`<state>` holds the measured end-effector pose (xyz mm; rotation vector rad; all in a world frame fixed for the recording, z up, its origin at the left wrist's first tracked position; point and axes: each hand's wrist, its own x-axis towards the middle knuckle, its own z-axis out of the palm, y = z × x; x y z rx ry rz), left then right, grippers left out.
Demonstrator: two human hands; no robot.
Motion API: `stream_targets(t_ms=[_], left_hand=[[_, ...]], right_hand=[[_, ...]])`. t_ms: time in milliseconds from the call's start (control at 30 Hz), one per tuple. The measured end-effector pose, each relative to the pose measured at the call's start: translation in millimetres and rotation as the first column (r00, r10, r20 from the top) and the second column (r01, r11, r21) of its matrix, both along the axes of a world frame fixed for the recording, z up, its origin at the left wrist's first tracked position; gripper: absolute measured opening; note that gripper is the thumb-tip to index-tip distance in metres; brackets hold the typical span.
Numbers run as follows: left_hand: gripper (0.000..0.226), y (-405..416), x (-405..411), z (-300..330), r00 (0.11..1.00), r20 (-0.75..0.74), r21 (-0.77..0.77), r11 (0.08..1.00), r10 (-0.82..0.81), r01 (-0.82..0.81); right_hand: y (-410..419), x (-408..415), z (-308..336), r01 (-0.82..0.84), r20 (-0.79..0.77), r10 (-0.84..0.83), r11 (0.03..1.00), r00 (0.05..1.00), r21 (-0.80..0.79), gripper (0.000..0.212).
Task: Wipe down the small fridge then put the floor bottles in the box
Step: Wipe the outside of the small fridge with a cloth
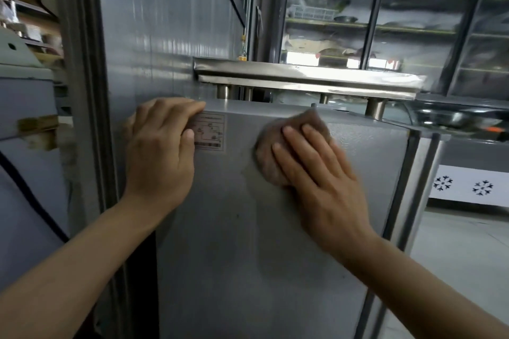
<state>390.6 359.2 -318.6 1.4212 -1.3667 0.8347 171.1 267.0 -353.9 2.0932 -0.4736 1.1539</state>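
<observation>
The fridge (275, 228) side is plain matte grey, with a faint darker smear across it, and carries a pale label (210, 131) printed with dark line drawings and a barcode strip. The cloth (271, 157) is dull brown. A white panel (468, 186) at the right bears black snowflake motifs, and the shelf (303, 76) above shines silver.

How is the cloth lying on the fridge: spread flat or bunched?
Bunched: the cloth is a rounded wad under the right hand, pressed against the fridge.
</observation>
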Motion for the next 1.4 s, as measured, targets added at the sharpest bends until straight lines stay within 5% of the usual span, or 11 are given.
stream_targets(t_ms=[133, 300, 367, 433, 600, 667, 867, 1167, 1300, 1400], left_hand=[[0.042, 6.8, 10.9, 2.3, 0.998, 0.025, 0.05, 0.997, -0.055, 0.054], [0.05, 25.1, 30.4, -1.1, 1.0, 0.014, 0.101, 0.995, -0.012, 0.01], [0.053, 29.0, 35.3, -1.8, 0.999, 0.003, 0.132, 0.99, -0.043, 0.043], [0.053, 28.9, 36.8, -2.2, 0.998, -0.004, 0.133, 0.989, -0.067, 0.067], [0.055, 24.2, 37.0, -5.2, 0.981, -0.089, 0.086, 0.98, -0.171, 0.178], [0.056, 25.4, 37.6, -4.4, 0.973, -0.107, 0.092, 0.973, -0.202, 0.212], [0.057, 45.9, 46.2, -11.6, 0.941, -0.205, 0.127, 0.946, -0.269, 0.298], [0.055, 65.8, 60.9, -29.0, 0.936, -0.286, 0.13, 0.959, -0.206, 0.251], [0.054, 69.4, 61.5, -38.2, 0.934, -0.305, 0.141, 0.961, -0.186, 0.238], [0.053, 74.3, 64.5, -44.2, 0.931, -0.318, 0.144, 0.961, -0.18, 0.235]], right_hand=[[7.8, 43.4, 6.3, -0.052, 0.169, 0.048, 0.998, 0.984, 0.02, 0.052], [19.6, 41.5, -68.9, -0.019, -0.355, 0.001, 0.999, 0.935, -0.049, 0.049], [19.6, 38.0, -65.0, -0.016, -0.424, -0.024, 0.996, 0.905, -0.09, 0.05], [18.6, 39.1, -38.8, -0.019, -0.364, -0.02, 0.995, 0.931, -0.103, 0.049], [15.9, 64.7, 27.7, -0.001, 0.095, 0.005, 0.999, 0.995, -0.041, 0.048], [19.0, 71.6, 12.2, -0.031, 0.09, 0.036, 0.998, 0.995, -0.049, 0.047], [28.7, 71.8, -40.5, -0.01, -0.339, -0.019, 0.997, 0.941, -0.081, 0.055], [38.1, 128.8, 14.0, -0.006, 0.044, 0.008, 1.0, 0.999, -0.029, 0.05], [44.3, 120.1, -39.0, 0.012, -0.312, -0.039, 0.996, 0.949, -0.091, 0.057], [46.3, 115.3, -27.3, 0.01, -0.422, -0.064, 0.992, 0.904, -0.129, 0.053]])
